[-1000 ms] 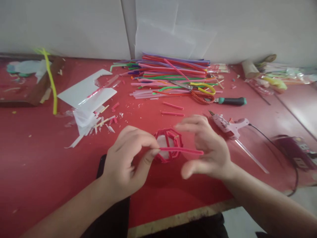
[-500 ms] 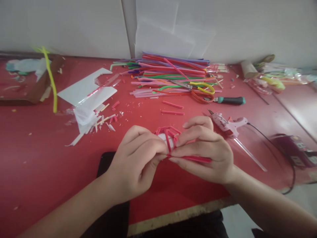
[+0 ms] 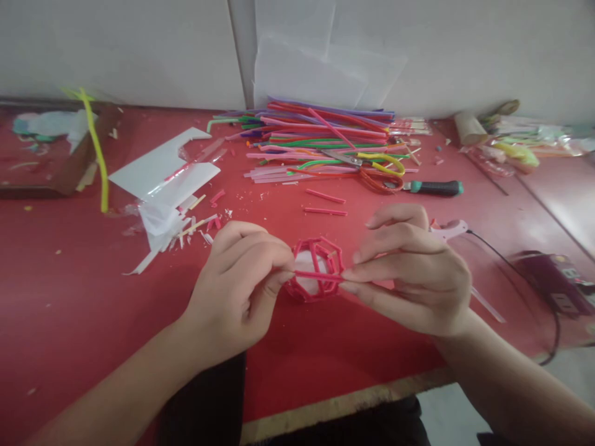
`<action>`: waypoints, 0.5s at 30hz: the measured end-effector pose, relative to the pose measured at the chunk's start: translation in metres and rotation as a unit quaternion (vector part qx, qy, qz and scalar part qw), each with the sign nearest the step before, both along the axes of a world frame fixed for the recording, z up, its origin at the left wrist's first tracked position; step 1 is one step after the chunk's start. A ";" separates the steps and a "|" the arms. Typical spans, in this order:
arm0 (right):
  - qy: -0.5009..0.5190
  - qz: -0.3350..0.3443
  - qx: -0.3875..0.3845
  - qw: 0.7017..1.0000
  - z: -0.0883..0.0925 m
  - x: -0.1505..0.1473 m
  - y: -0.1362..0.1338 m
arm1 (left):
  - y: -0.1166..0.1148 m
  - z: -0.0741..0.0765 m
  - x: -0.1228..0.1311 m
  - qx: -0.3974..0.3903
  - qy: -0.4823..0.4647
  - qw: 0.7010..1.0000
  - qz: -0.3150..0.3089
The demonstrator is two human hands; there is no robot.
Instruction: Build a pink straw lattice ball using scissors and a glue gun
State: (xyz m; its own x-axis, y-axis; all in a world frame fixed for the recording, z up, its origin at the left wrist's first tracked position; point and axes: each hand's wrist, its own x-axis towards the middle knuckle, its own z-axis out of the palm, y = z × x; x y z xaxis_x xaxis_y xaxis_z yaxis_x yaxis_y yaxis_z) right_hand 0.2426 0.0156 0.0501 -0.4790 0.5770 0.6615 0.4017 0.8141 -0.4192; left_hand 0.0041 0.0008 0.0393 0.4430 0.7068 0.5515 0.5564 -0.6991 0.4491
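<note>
A: The right hand (image 3: 413, 279) has slid away from the left hand (image 3: 237, 285), out along the pink strip (image 3: 318, 277), and now partly covers the glue gun (image 3: 450, 231).

B: How is the strip held?

A: Left thumb and finger are pinched on one end; right thumb and finger are pinched further along. Whether a tail runs on into the right palm, I can't tell.

B: And where is it?

A: Held out across the near side of the pink frame (image 3: 314, 253), which sits on the tabletop (image 3: 279, 371). Whether they touch is unclear.

B: What might spoil this?

A: Too hard a pull, I'd say: the strip could kink, stretch or slip from a fingertip grip. If either hand drops carelessly, it could knock the frame, whose thin bars look easy to bend.

B: And the glue gun?

A: It lies close behind the right hand; swinging back could strike it, and its tip, hidden now, may be hot.
</note>
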 end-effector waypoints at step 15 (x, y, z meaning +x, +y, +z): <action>0.018 -0.092 -0.041 0.995 -0.007 0.019 0.011 | 0.002 -0.010 -0.005 0.031 0.009 0.996 0.084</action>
